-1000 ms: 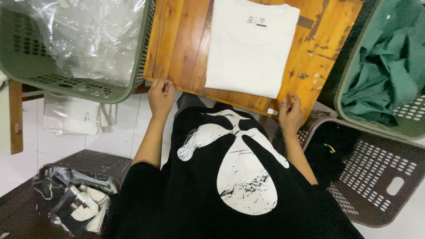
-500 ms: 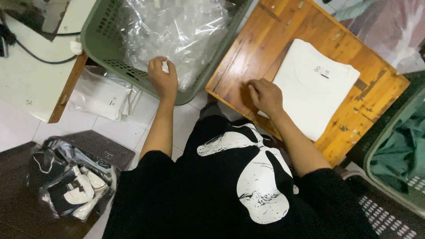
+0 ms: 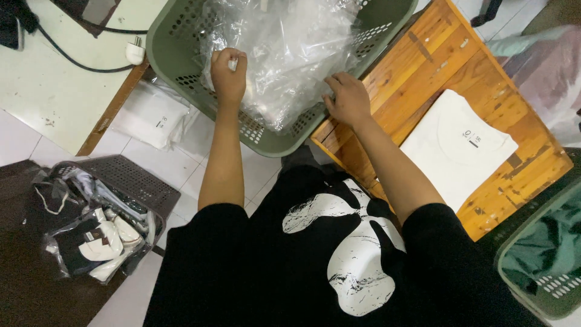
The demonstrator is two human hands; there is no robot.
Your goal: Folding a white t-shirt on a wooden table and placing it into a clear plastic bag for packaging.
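We have a white T-shirt (image 3: 455,151) lying folded and not yet bagged on the wooden surface (image 3: 423,72), while both our hands reach into the green basket (image 3: 181,48) of clear plastic bags (image 3: 284,54). Left hand (image 3: 229,75) pinches a bag with arm outstretched; right hand (image 3: 348,100) presses fingers down on the heap by the rim

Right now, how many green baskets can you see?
2. One basket sits at top, full of clear plastic bags, with both hands in it: left hand, right hand. The other basket is at the lower right edge, holding green cloth.
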